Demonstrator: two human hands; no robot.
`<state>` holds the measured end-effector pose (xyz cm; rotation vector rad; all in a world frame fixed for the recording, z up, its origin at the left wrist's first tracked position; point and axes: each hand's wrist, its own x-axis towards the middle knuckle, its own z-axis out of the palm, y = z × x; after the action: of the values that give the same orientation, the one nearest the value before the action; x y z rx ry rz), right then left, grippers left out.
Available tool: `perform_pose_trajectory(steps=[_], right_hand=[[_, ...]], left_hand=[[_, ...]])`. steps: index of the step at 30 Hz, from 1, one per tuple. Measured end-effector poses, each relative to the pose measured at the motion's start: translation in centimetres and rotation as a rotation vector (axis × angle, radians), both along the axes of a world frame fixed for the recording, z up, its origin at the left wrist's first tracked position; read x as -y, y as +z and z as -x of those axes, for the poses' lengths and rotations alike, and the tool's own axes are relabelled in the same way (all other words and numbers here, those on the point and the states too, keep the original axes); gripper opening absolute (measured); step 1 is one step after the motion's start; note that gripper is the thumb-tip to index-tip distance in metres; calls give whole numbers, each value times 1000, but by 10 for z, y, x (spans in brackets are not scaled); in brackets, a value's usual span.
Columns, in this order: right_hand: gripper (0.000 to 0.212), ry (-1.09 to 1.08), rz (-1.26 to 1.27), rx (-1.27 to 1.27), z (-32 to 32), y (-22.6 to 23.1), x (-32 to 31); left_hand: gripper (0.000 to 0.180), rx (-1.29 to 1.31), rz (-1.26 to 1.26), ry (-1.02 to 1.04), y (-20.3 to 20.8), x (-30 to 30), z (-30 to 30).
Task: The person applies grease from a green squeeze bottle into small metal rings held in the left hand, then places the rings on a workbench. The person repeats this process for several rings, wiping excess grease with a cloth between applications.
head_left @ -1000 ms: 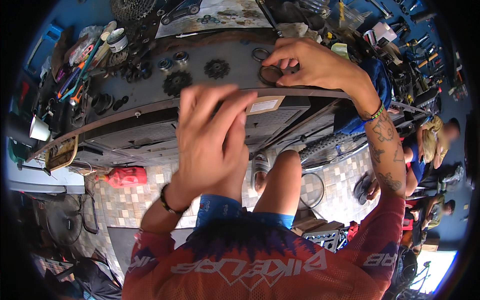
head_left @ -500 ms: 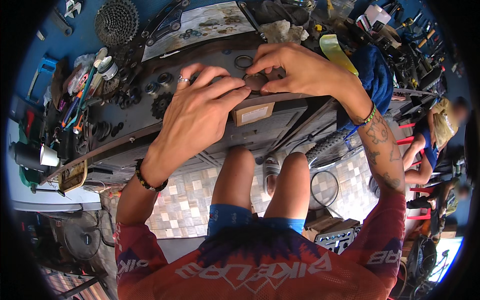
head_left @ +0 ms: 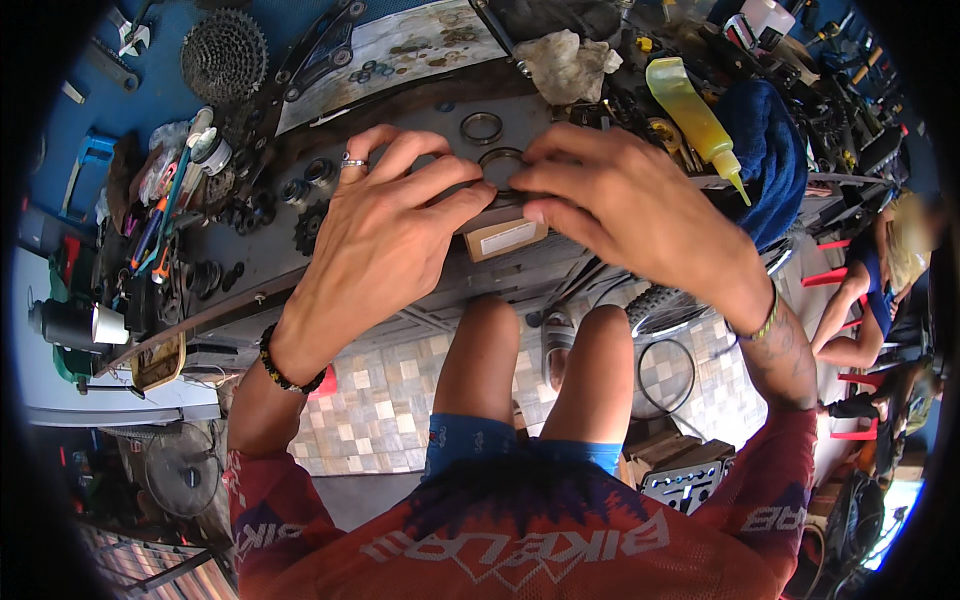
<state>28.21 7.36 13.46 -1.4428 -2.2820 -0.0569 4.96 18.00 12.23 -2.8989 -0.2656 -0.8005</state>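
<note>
A thin round metal ring (head_left: 501,154), like a bearing race, lies at the bench's near edge between my hands. The thumb and forefinger of my left hand (head_left: 385,225) are pinched at its left side. At its right side the bent fingers of my right hand (head_left: 640,205) close on the rim; their tips partly cover it. Just beyond lies a second metal ring (head_left: 481,128), untouched. Left of my left hand are small dark round parts (head_left: 320,171) and a toothed sprocket (head_left: 309,229), partly hidden by that hand.
A stained white sheet (head_left: 405,58) bears small rings at the back. To the right are a crumpled rag (head_left: 568,68), a yellow squeeze bottle (head_left: 690,115) and a blue cloth (head_left: 765,160). A cassette (head_left: 224,57) hangs at left. A small cardboard box (head_left: 507,238) sits below the edge.
My right hand has turned and come lower, its fingers now bent over the ring's right side. My left hand stays at the left side. The view has shifted slightly.
</note>
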Motion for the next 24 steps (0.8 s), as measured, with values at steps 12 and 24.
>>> perform_pose_trajectory(steps=[12,24], right_hand=[[42,-28,-35,-65,5,-8,9],[49,-55,36,-22,5,-3,11]], left_hand=[[41,-57,115,-4,6,-2,-4],[45,-65,149,14,4,-6,-2]])
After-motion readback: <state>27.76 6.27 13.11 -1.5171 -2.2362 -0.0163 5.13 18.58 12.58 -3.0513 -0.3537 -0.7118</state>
